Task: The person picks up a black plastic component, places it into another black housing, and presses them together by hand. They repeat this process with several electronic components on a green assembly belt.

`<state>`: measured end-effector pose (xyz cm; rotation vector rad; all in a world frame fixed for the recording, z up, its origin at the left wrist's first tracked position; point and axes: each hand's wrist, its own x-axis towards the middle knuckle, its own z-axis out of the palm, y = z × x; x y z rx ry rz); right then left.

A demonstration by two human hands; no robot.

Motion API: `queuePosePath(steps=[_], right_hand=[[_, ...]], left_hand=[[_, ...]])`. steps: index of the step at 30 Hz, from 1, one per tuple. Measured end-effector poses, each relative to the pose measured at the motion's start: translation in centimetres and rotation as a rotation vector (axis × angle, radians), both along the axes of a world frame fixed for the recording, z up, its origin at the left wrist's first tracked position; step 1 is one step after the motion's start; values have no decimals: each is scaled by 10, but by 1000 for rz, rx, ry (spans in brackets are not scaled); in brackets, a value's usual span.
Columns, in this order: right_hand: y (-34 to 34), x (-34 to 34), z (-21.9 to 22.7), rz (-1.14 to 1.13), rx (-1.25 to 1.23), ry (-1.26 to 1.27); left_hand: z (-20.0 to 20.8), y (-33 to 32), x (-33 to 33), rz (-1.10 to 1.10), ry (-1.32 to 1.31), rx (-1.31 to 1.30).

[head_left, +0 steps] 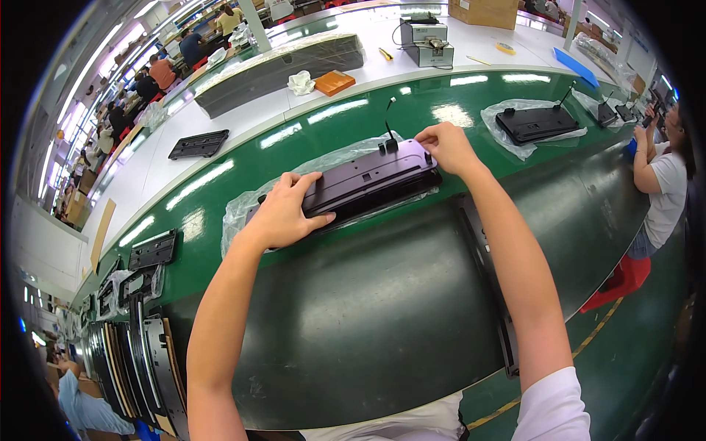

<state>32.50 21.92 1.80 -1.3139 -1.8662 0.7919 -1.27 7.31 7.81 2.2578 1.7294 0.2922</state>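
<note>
A long black housing (pixel 371 173) lies on a clear plastic bag (pixel 234 213) in front of me, on the green belt. Near its far right end a black cable with a small connector (pixel 390 110) stands upright. My left hand (pixel 283 209) grips the housing's left part, fingers over the top and thumb along the near side. At the far right corner, the fingers of my right hand (pixel 446 147) are pinched together. What they hold, if anything, is too small to make out.
Another black housing (pixel 537 123) lies on plastic to the right. A black panel (pixel 198 145) rests on the white table at left, and stacked panels (pixel 136 367) stand near left. A dark strip (pixel 485 257) lies under my right forearm. A co-worker (pixel 665 169) works at far right.
</note>
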Motion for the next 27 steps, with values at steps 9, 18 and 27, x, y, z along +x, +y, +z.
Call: queuePosePath(steps=[9,18,27], right_hand=[[-3,5,-9,-59,58,-400],[-8,-11,-34,-51,74,-455],[-17,-20,-37,-116,85,-426]], left_hand=[[-14,-1,16,7,165,128],[-22,6,22,23,201,155],[-26,10,24,26,182,144]])
